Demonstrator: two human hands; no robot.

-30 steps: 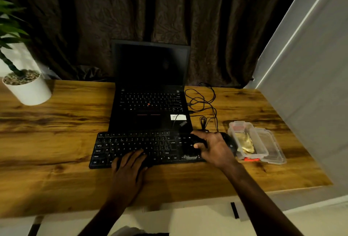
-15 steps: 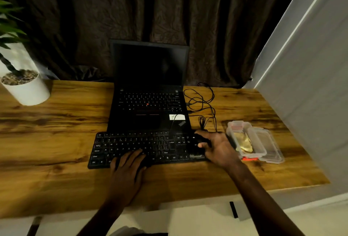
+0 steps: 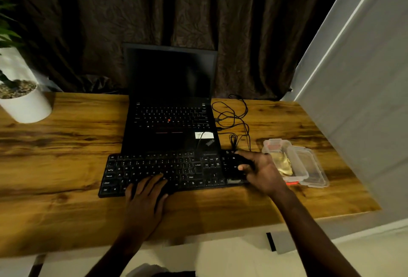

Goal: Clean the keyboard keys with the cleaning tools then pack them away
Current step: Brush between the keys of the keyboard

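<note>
A black external keyboard [image 3: 154, 166] lies on the wooden desk [image 3: 66, 144] in front of a laptop. My left hand [image 3: 145, 199] rests flat on its lower left-middle keys, fingers straight. At the keyboard's right end, over the number pad, my right hand [image 3: 262, 173] grips a dark cleaning tool [image 3: 234, 166]. A greyish bristle-like tip [image 3: 234, 181] touches the bottom right keys. Just right of that hand sits a clear plastic container [image 3: 276, 144] with a yellow cloth [image 3: 283, 163] inside.
The open black laptop [image 3: 170, 120] stands behind the keyboard with its screen dark. Tangled black cables [image 3: 231, 117] lie to its right. The container's clear lid [image 3: 315, 170] rests beside it. A white plant pot [image 3: 26, 106] stands far left. A grey wall borders the desk's right.
The view has shifted slightly. My right hand with the tool has barely moved over the number pad. My left hand has stayed on the keys.
</note>
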